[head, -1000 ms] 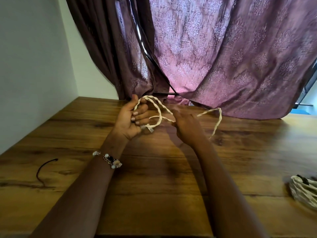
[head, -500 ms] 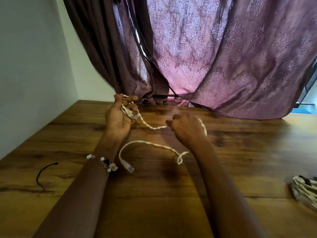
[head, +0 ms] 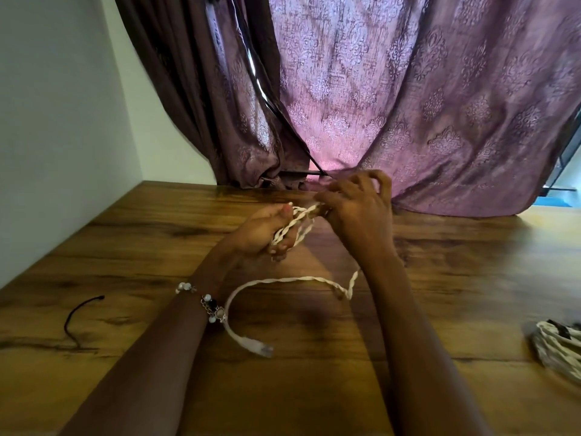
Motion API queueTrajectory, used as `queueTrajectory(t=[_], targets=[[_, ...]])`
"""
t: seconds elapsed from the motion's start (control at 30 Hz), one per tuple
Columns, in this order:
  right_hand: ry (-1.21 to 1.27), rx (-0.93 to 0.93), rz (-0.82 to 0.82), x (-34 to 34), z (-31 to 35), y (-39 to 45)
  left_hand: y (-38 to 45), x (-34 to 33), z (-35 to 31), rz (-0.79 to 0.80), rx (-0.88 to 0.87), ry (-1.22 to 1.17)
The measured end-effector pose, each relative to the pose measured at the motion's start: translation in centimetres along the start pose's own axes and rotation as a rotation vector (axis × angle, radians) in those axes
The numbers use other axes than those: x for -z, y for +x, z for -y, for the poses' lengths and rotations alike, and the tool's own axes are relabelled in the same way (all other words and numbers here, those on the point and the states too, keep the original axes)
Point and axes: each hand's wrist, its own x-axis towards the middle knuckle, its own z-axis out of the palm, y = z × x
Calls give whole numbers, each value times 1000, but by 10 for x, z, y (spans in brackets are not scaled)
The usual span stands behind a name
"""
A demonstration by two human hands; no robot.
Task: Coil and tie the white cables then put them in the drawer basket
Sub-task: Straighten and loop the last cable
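So our left hand [head: 262, 232] grips the coil [head: 290, 228], right hand [head: 356, 209] pinches the cable [head: 283, 281]; we'd keep loops even and tension steady, tail trailing mid-table [head: 157, 234].

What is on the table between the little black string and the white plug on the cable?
In the head view, the person's left forearm, wearing a beaded bracelet, crosses between the black string and the plug.

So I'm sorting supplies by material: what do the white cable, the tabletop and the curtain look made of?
White cable: twisted strands in matte, probably plastic insulation, with a clear plastic-looking plug at its end.
Tabletop: wood or wood-look laminate; brown grain and knots, a slight sheen.
Curtain: woven purple fabric with a damask pattern, hanging in soft folds.
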Motion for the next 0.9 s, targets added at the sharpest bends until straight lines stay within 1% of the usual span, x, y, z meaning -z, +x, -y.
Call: queueTrajectory(t=[0.03, 0.07, 0.1, 0.17, 0.2, 0.27, 0.33, 0.4, 0.5, 0.57, 0.67, 0.77, 0.9], targets=[[35, -88, 10, 0, -7, -3, -1, 2, 0, 57, 5, -44], [140, -181, 21, 0, -13, -5, -3, 5, -1, 111, 7, -95], [329, -277, 48, 2, -18, -5, -5, 7, -1, 155, 4, -151], [825, -448, 152, 6, -19, -5, -8, 8, -2, 186, -14, -256], [1053, -521, 232, 9, -16, -3, -8, 6, -3, 166, -16, -292], [1429, -599, 385, 13, -7, -2, -6, 2, -6, 84, -16, -334], [1605, -652, 487, 13, 2, -2, -5, -1, -6, 3, -1, -401], [1594, -680, 543, 11, 8, -3, -4, -1, -4, -28, 16, -471], [1436, -665, 600, 4, 13, -6, -4, -1, -2, 19, 44, -556], [1359, -654, 572, 2, 13, -6, -2, -4, -1, -15, 47, -463], [1216, -602, 542, -4, 8, -7, 4, -8, 2, -160, 40, -280], [1091, -501, 572, -7, 8, -9, 6, -7, 4, -205, 70, -232], [1210, -581, 627, -4, 8, -8, 5, -6, 0, -153, 125, -179]])
